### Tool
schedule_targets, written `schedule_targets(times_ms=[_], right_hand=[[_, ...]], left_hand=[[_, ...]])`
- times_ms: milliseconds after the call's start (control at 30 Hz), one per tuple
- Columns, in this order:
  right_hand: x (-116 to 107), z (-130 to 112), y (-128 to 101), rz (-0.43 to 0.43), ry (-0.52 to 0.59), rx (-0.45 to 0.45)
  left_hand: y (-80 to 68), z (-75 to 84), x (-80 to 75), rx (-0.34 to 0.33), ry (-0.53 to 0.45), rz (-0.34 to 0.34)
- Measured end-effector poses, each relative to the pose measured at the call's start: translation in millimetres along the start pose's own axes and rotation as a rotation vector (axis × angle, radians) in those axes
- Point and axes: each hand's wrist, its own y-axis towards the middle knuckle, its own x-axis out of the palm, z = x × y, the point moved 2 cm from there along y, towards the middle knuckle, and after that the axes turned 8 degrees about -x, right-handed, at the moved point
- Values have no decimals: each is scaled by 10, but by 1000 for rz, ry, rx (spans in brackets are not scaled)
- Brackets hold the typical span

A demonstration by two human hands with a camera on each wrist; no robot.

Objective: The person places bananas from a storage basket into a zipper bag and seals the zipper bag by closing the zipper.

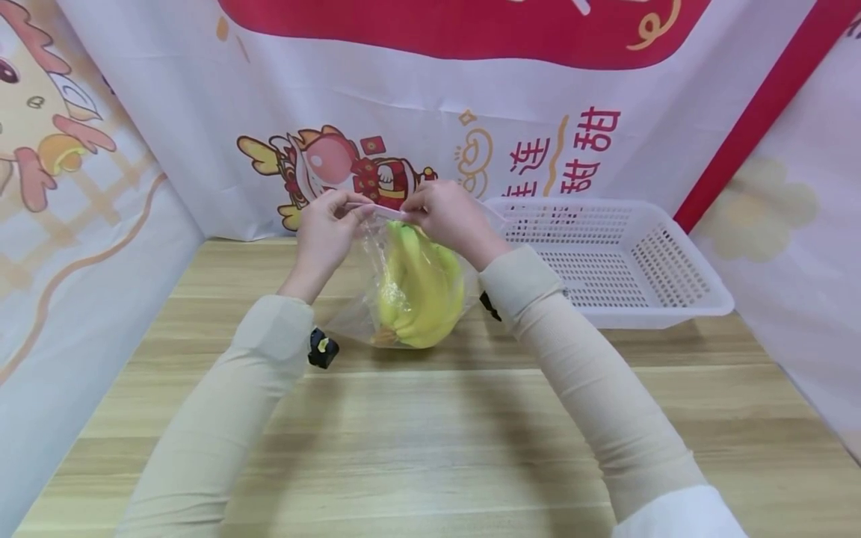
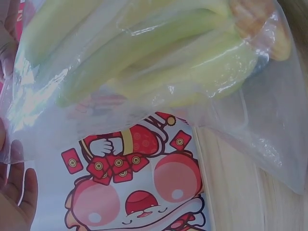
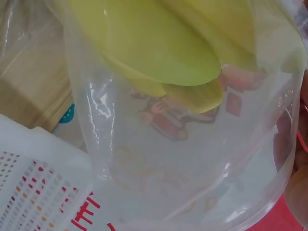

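your left hand (image 1: 324, 233) and right hand (image 1: 449, 217) pinch the top edge of the bag (image 1: 377, 299) of bananas (image 1: 420, 288) standing on the table (image 1: 430, 441); thin, slippery film, likely bottom-heavy, best gripped at that edge.

There is one clear plastic bag (image 1: 377, 299), and inside it is one bunch of bananas (image 1: 418, 288); the exact number of bananas in the bunch cannot be counted through the plastic, but at least three can be seen in the head view. There is one white plastic basket (image 1: 673, 299) on one wooden table (image 1: 430, 448), and two hands are in view, the left hand (image 1: 326, 232) and the right hand (image 1: 447, 217). Behind the table, one printed cloth backdrop (image 1: 417, 112) hangs.
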Motion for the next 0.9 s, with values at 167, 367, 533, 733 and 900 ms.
schedule_targets(times_ms=[167, 367, 533, 733, 900], right_hand=[[23, 47, -36, -8, 47, 19], [45, 56, -62, 17, 32, 27], [60, 53, -62, 51, 15, 33], [59, 41, -50, 79, 29, 23], [60, 11, -48, 78, 31, 12]], left_hand=[[10, -14, -8, -6, 2, -5], [9, -12, -21, 4, -1, -1], [4, 63, -17, 108, 169, -8], [-32, 199, 54, 345, 484, -22], [-61, 212, 76, 334, 538, -17]])
